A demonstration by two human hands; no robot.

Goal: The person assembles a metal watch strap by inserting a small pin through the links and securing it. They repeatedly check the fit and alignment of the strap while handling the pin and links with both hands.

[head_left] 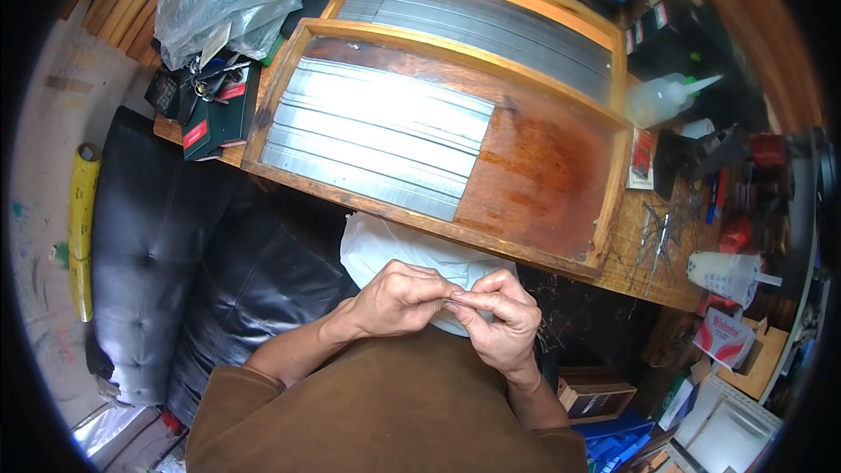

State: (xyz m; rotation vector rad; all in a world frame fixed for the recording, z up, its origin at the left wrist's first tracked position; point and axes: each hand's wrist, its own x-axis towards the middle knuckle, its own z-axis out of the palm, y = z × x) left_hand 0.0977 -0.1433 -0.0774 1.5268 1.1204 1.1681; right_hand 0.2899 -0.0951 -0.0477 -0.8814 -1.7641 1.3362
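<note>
My left hand (399, 298) and my right hand (503, 319) meet in front of my chest, fingertips pinched together. What they pinch is too small and too covered by the fingers to name; only a thin dark edge shows between them. Just beyond and below the hands lies a white cloth or bag (385, 250). Past it, on the table, is a wooden-framed tray (543, 175) with a reddish-brown base. Long, shiny metal strips (377, 131) lie side by side over its left part.
Behind stands a second framed tray with grey strips (491, 26). A clear plastic bag (232, 0) and keys (208, 79) sit at the back left. On the right are a squeeze bottle (661, 98), thin wires (657, 232) and a plastic cup (723, 276). A black padded seat (158, 236) is left.
</note>
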